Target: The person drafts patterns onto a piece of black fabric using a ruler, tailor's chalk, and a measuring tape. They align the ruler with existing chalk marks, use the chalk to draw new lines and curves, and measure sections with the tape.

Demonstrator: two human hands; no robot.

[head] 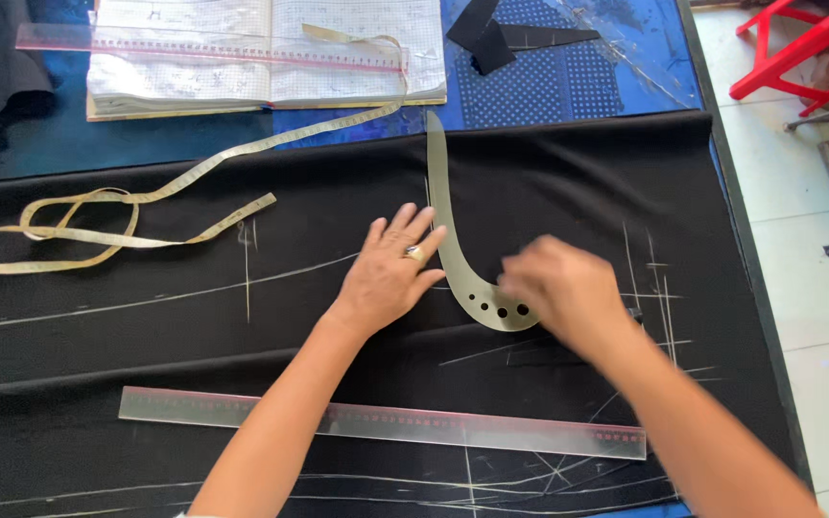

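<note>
Curve: a clear curved ruler point(453, 259) is laid on the black cloth point(568, 192), narrow tip pointed away toward the far fold, broad hooked end with its holes turned near the right hand.
Left hand: the left hand point(390, 278) is pressed flat on the cloth, fingers point(413, 223) spread, fingertips set against the curve's left edge; a ring is seen on one finger.
Right hand: the right hand point(558, 288) is blurred at the hooked end, just beside the holes; knuckles are seen bunched, but whether anything is pinched cannot be told.
Chalk: pale chalk lines point(194, 293) are marked across the cloth, with a crossed cluster to the right.
Rulers: two straight ones are counted, one point(376, 422) laid on the cloth near the forearms, one point(203, 43) rested across the open notebook point(357, 77).
Tape: one tape measure point(98, 216) is looped at the left, its tail run up to the notebook.
Hands: two, both the person's own.
Stool: one red stool point(798, 48) is seen beyond the table.
</note>
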